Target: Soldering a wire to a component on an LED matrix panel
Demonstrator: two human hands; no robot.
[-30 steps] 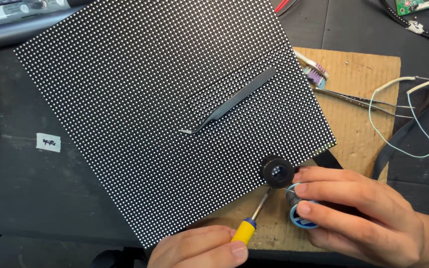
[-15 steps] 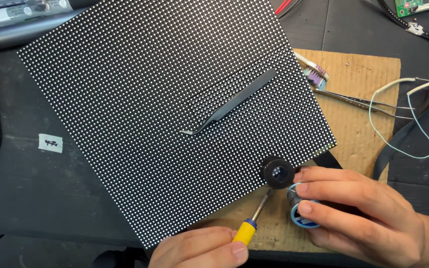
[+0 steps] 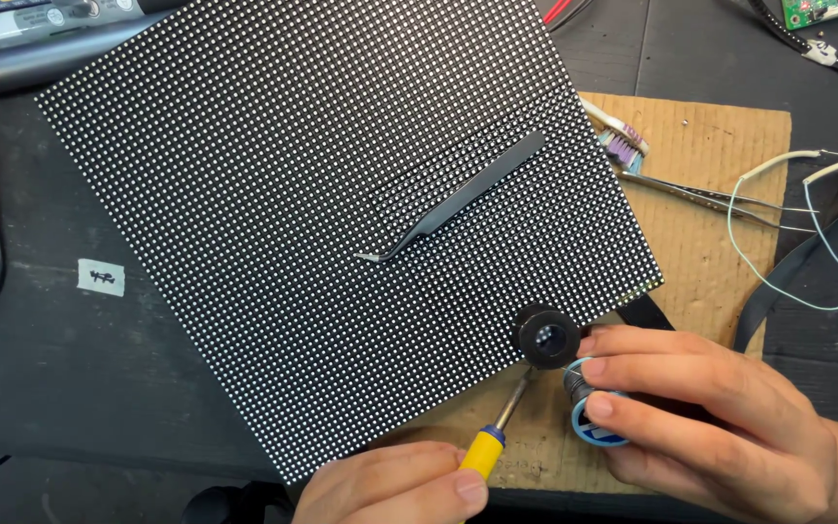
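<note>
My left hand grips the yellow handle of a soldering iron at the bottom edge, its metal tip pointing up toward a small black round loupe. My right hand holds a blue-rimmed spool just below the loupe, fingers touching both. A large black panel with a grid of white dots lies tilted across the table. Black curved tweezers rest on the panel.
A brown cardboard sheet lies under the panel's right corner, with a small brush and metal tweezers on it. Thin white and pale blue wires loop at the right. A small white label lies at the left.
</note>
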